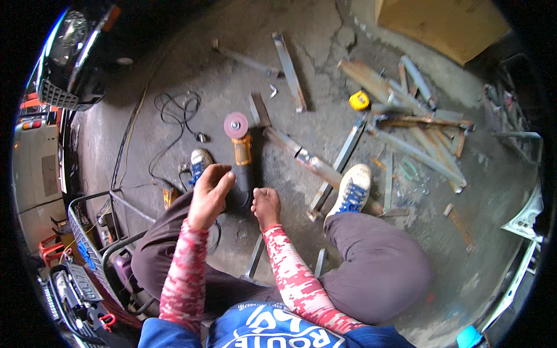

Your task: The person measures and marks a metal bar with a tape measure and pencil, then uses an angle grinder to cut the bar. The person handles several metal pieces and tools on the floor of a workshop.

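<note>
Sitting over the grinder (pixel 242 156), the person has the left hand (pixel 210 191) just left of its dark back end, fingers apart. The grinder points away, pink disc (pixel 236 124) far. The right hand (pixel 266 204), closed in a fist, stays nearer, touching it.

The left hand (pixel 210 188) hides the angle grinder's (pixel 242 152) rear handle.

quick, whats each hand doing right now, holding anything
left hand: open, fingers loosely curled, beside the angle grinder, holding nothing
right hand: closed in a fist by the grinder's rear end; whether it holds anything cannot be told
</note>
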### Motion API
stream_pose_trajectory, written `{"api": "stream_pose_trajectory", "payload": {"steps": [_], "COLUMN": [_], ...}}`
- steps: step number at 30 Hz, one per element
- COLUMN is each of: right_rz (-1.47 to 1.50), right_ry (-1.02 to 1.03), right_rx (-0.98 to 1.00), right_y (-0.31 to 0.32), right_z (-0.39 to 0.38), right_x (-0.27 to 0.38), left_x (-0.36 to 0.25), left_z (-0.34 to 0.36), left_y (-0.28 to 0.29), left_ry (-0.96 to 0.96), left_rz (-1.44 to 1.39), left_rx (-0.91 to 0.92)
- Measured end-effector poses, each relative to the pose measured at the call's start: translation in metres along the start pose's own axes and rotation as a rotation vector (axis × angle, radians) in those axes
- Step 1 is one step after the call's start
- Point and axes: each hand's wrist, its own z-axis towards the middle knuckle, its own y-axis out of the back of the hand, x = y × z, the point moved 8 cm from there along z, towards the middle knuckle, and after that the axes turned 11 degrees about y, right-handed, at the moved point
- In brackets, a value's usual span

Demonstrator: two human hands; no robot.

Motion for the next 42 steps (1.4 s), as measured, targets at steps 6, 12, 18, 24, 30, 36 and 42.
{"api": "stream_pose_trajectory", "payload": {"steps": [6,12,18,24,30,36,42], "right_rz": [-0.018,-0.079,-0.464,-0.921,-1.518,-1.884,-1.856], "right_ry": [0.435,0.869,1.231,0.983,0.462,0.167,0.244], "right_rx": [0.007,0.178,-0.044,-0.207,-0.006,0.179,0.204], "right_y": [0.004,0.043,0.126,0.232,0.252,0.239,0.244], "right_z": [-0.034,-0.194,-0.334,-0.162,0.039,0.092,0.107], "right_x": [0.12,0.302,0.426,0.404,0.239,0.146,0.137], "left_x": [-0.106,-0.051,-0.088,-0.061,-0.06,-0.068,-0.074], "left_z": [-0.094,-0.093,-0.099,-0.104,-0.089,-0.076,-0.075], "left_y": [0.065,0.098,0.067,0.053,0.061,0.047,0.036], "left_ry": [-0.379,-0.027,-0.542,-0.379,-0.208,-0.119,-0.1], "left_rz": [0.448,1.115,0.625,0.793,0.793,0.767,0.866], "left_rx": [0.039,0.076,0.131,0.217,0.263,0.295,0.296]}}
